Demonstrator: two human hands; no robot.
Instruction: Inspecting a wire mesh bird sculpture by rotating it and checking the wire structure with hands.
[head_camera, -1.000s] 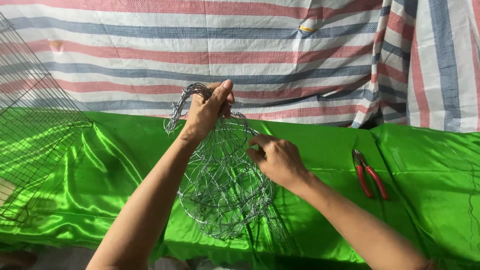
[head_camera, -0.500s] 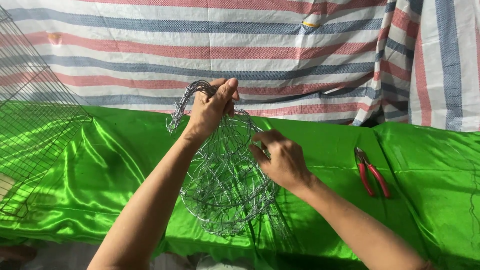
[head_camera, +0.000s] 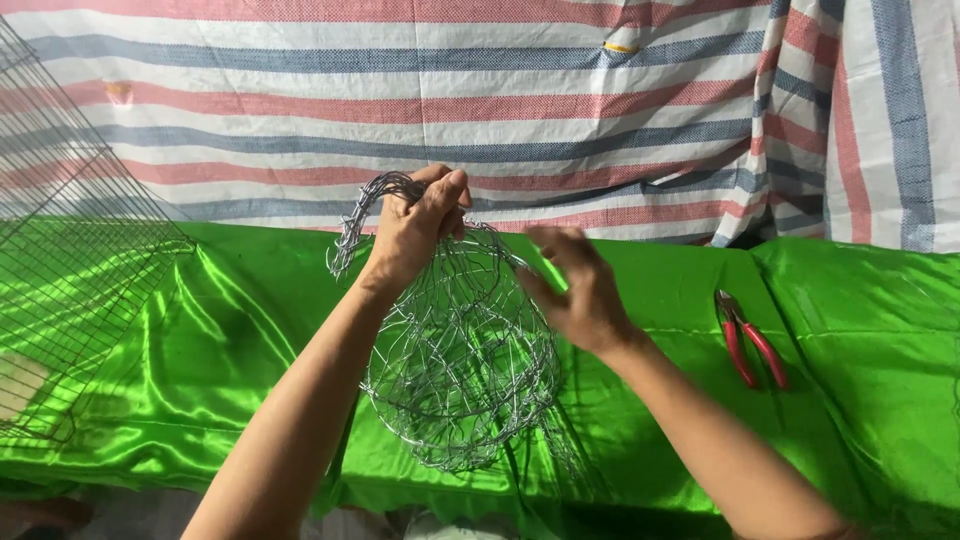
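Wire basket (head_camera: 460, 360) held by left hand (head_camera: 412, 232); red pliers (head_camera: 750, 340) beside right hand (head_camera: 575, 290).

Bench (head_camera: 200, 380) covered in shiny green satin cloth (head_camera: 860, 330), creased, with bright highlights from even light. Behind it, from 10 to 2 o'clock, hangs a woven tarp (head_camera: 560, 100) striped red, blue and white, its fold draping at 2 o'clock. A flat wire mesh panel (head_camera: 70, 260) leans at 9 o'clock.

Your round silver wire basket (head_camera: 460, 370) hangs over the green satin-covered worktop (head_camera: 250, 330); red-handled pliers (head_camera: 750, 340) lie to its right, flat wire mesh panel (head_camera: 70, 260) to its left, striped tarpaulin (head_camera: 560, 110) behind.
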